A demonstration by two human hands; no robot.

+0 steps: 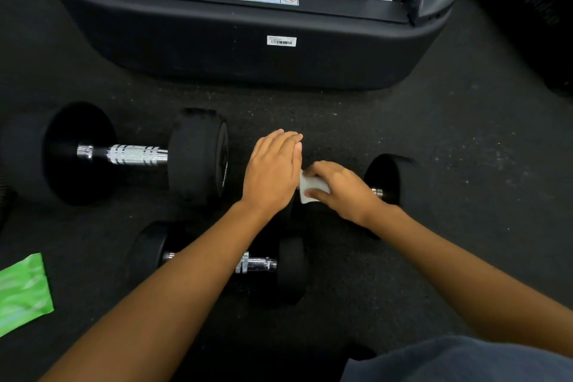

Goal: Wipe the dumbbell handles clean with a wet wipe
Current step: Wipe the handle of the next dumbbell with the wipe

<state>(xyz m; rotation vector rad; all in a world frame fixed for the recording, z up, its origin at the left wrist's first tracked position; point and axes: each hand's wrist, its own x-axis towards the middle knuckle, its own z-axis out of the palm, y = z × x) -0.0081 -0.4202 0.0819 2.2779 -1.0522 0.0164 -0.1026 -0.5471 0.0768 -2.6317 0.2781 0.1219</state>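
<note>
Person is wearing a garment (pixel 465 360) of slate blue-grey cloth, showing at the lower right corner. The cloth is looking matte and soft, and is curving in a broad rounded fold. The picture is cutting it off, so I cannot tell whether it is shorts, trousers or a shirt hem.

Both arms are showing bare: the left forearm (pixel 173 285) and the right forearm (pixel 459 270) are each running uncovered from the picture's edge to the wrist, narrowing as they go.

The left hand (pixel 273 170) is showing faint knuckle ridges, and one short pale nail is catching light. The right hand (pixel 341 189) is also showing its knuckles. Slight blur is softening both outlines.
</note>
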